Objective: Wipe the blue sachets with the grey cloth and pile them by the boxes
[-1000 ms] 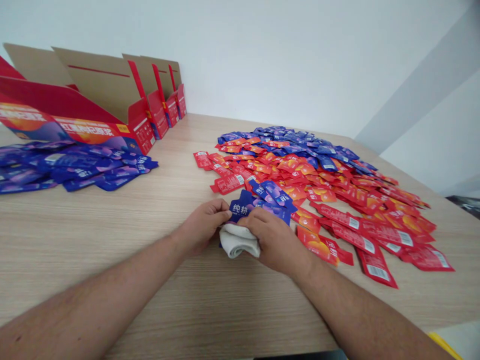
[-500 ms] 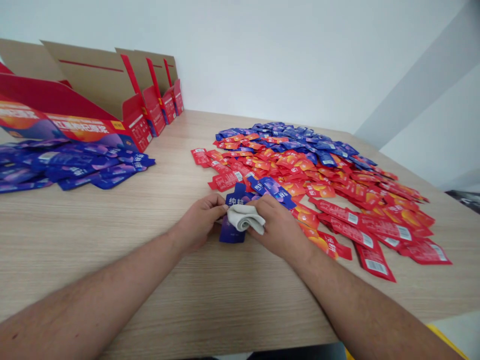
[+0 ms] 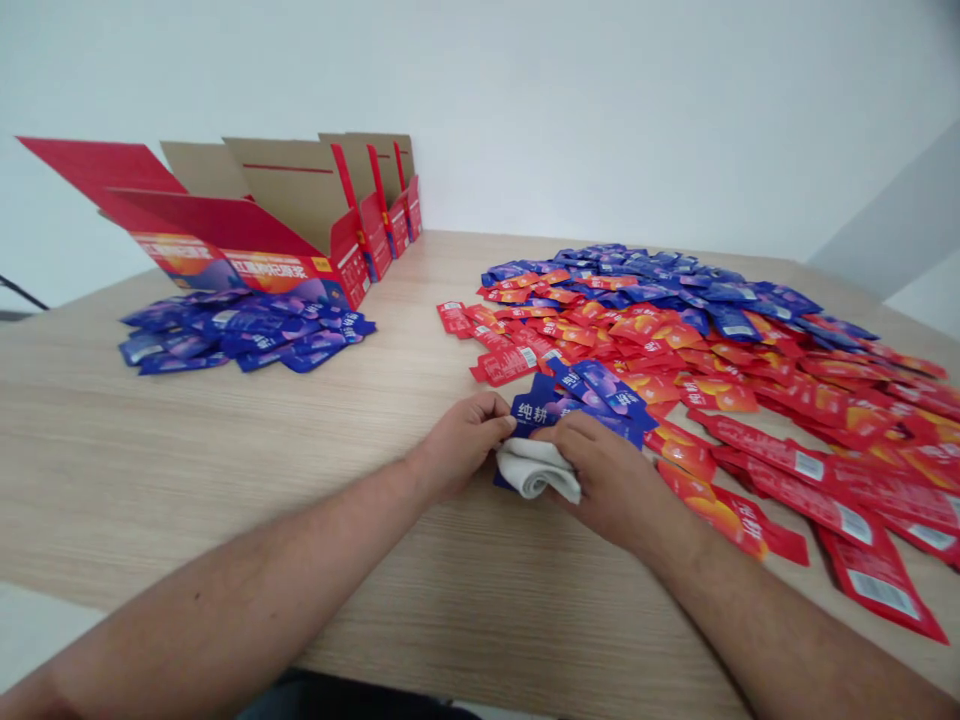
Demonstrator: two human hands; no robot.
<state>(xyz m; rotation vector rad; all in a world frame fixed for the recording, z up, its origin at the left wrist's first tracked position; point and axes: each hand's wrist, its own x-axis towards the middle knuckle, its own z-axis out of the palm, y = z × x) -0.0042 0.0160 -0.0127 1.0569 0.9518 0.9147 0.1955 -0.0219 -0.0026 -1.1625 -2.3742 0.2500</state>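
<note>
Left hand (image 3: 471, 438): The thumb and fingers are pinching the left edge of a dark blue sachet (image 3: 531, 408), leaving hardly any gap between them.
Right hand (image 3: 602, 472): The fingers are curling closed around a folded white cloth (image 3: 537, 470) and are keeping it over the sachet's middle.
Sachet in work: It is lying between the two hands, near the front of the table (image 3: 360, 610); its narrow, printed top is showing beyond the cloth, and a lower corner is peeking out beneath.
Cloth: It is forming a soft roll, its spiral end facing the wearer.
Blue sachets just beyond the hands (image 3: 604, 385): A few are lying loosely together, bordering the red ones.
Red and orange sachets (image 3: 720, 395): A large, untidy spread is covering much of the table's right side, some pouches showing white barcode labels.
Far blue heap (image 3: 637, 272): More blue sachets are lying behind the red ones, toward the pale wall (image 3: 540, 110).
Left blue pile (image 3: 251, 330): A smaller group is resting well apart from the hands, in front of the boxes.
Open boxes (image 3: 274, 250): Several red cartons are standing in a row at the back left, their brown-lined flaps rising.
</note>
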